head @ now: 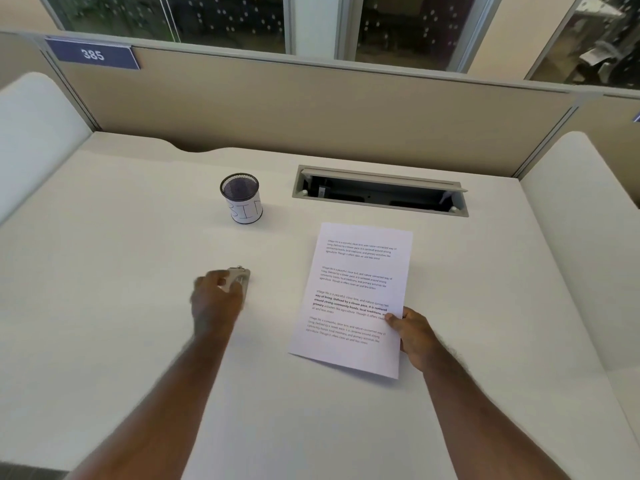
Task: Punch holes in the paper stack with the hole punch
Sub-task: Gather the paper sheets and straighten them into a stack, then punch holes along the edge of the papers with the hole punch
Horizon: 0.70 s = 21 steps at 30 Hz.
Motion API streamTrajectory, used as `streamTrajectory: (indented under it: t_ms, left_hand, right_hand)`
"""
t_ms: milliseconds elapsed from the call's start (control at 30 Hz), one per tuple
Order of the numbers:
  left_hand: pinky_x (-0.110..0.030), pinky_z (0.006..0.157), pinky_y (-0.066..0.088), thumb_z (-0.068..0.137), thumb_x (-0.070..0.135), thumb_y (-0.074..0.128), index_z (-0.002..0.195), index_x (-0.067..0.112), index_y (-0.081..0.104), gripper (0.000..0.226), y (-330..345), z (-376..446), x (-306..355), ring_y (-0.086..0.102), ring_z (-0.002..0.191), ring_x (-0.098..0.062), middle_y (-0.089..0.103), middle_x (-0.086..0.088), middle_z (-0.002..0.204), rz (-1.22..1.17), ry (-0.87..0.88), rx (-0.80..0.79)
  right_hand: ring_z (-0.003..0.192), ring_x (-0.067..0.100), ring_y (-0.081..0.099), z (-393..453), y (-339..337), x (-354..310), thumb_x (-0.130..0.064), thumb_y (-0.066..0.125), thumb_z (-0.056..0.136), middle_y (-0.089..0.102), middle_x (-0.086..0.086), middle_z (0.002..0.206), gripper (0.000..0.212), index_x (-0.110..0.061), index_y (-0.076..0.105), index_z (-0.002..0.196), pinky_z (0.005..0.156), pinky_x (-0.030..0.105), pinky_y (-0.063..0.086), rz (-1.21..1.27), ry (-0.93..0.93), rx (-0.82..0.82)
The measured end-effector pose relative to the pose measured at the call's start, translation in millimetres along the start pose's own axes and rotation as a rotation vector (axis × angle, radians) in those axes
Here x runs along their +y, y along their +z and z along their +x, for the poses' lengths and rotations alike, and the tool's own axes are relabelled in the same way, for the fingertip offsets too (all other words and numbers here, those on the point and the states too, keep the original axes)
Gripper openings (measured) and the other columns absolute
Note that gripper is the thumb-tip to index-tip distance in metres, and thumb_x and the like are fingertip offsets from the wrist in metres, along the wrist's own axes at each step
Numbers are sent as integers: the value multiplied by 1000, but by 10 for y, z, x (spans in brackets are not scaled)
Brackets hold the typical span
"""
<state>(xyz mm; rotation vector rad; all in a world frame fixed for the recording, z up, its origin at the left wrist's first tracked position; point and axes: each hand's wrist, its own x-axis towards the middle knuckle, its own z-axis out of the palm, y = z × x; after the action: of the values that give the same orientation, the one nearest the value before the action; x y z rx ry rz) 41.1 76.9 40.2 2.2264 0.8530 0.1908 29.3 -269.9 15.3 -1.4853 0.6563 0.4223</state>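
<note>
A stack of white printed paper (353, 296) lies on the white desk (121, 271), right of centre. My right hand (414, 332) grips its lower right edge, thumb on top of the sheets. A small silver hole punch (239, 277) sits on the desk left of the paper. My left hand (216, 299) is over the punch, blurred, fingers curled around its near end; most of the punch is hidden under the fingers.
A black mesh cup (242, 199) with a white label stands behind the punch. An open cable tray slot (381, 190) is set in the desk behind the paper. Beige partition walls (311, 109) close the back, with white side panels left and right.
</note>
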Motion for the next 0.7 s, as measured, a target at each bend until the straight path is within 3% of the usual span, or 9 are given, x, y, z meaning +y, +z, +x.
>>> streamTrajectory:
  t_ms: [67,167,333,433,500,700]
  left_hand:
    - [-41,103,38,86,31,59,128,15,58,44,9,224,-86,49,123,-37,55,-14,130,63,-89,-47]
    - [-46,107,36,92,39,53,136,17,54,49,88,451,-194,41,131,-41,46,-19,140,185,-184,-214]
    - [-39,88,51,91,32,54,100,12,70,27,116,577,-241,61,101,-39,64,-20,112,159,-139,-288]
    - [-33,68,44,91,22,58,79,8,65,20,137,591,-168,59,81,-31,65,-16,87,59,-119,-328]
    - [-31,62,37,91,18,59,77,5,62,19,174,577,-107,53,74,-26,58,-12,76,12,-103,-362]
    - [-35,72,43,91,16,62,90,-8,63,24,379,390,7,50,77,-22,53,-14,80,-155,-97,-481]
  right_hand:
    - [92,29,65,7,25,45,-4,55,95,69,13,111,20,-8,66,111,89,46,52,22,1,-18]
    - [96,29,65,28,65,101,-4,54,95,70,13,114,22,-9,66,113,92,50,51,-2,6,-19]
    - [96,30,67,71,79,94,-5,55,94,72,14,113,20,-9,68,109,90,50,53,-51,10,-22]
    - [88,27,68,73,71,99,-6,57,94,73,11,109,17,-13,69,104,76,38,56,-64,0,-28]
    - [87,26,68,77,60,112,-6,57,94,73,12,109,17,-13,69,103,74,35,55,-55,-8,-38]
    - [88,27,68,118,30,153,-5,58,93,73,13,110,18,-10,70,105,80,41,55,-40,-21,-63]
